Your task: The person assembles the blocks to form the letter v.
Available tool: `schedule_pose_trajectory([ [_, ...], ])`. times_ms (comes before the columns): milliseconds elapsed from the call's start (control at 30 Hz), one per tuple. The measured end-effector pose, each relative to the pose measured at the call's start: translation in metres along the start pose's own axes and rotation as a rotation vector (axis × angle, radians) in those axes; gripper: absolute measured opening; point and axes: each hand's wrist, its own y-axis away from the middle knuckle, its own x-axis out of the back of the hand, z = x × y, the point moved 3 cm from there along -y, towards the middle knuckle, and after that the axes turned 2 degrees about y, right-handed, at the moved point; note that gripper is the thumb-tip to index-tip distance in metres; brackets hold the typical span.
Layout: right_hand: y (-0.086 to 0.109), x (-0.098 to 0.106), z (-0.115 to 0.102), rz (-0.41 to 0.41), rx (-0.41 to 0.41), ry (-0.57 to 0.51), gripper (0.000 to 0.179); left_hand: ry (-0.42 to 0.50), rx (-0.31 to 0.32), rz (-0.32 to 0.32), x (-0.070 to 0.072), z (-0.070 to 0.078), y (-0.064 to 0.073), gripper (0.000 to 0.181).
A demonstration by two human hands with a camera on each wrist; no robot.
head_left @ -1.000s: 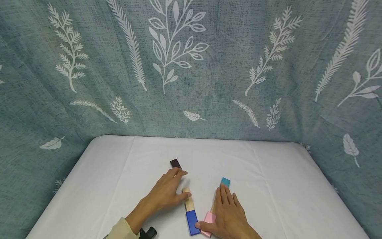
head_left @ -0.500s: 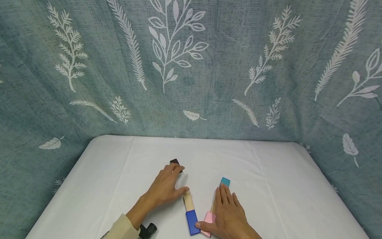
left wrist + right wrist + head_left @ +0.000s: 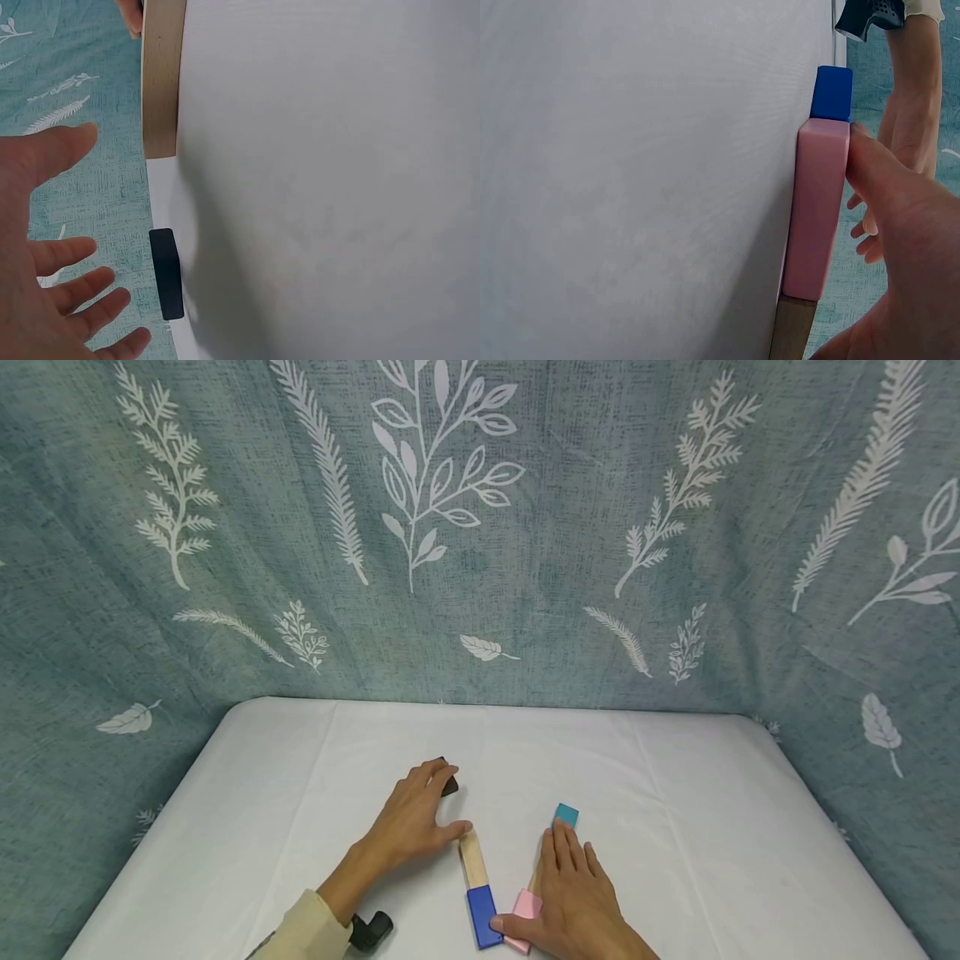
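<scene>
My left hand is over the white table with fingers spread. Its fingertips partly cover a black block in the head view. The thumb is near the far end of a plain wooden block, which meets a blue block end to end. In the left wrist view, a gap shows between the fingers and the black block. My right hand lies with straight fingers over a row of a pink block, a mostly covered wooden block and a teal block. Its thumb touches where blue and pink meet.
A white cloth covers the table. Behind it hangs a green-blue curtain with white leaf prints. A black device is strapped by the left wrist, below a beige sleeve.
My left hand has moved slightly away from me and to the left, over the black block, its thumb drawing back from the wooden block's side to its far end. The right hand stays put.
</scene>
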Motion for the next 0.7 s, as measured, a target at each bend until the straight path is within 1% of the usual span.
schedule_pose_trajectory([
  [167, -0.001, 0.000, 0.000, 0.000, 0.000, 0.006, 0.145, 0.014, 0.017, -0.021, 0.002, -0.002, -0.002, 0.084],
  [300, -0.002, 0.000, 0.001, -0.002, -0.007, 0.015, 0.146, 0.019, 0.021, -0.018, 0.003, -0.003, -0.005, 0.086],
  [533, -0.003, 0.001, 0.000, -0.012, -0.018, 0.021, 0.148, 0.030, 0.029, -0.005, 0.002, -0.006, -0.009, 0.086],
  [700, -0.002, 0.001, 0.000, -0.010, -0.015, 0.014, 0.147, 0.030, 0.035, -0.011, -0.001, -0.009, -0.011, 0.088],
])
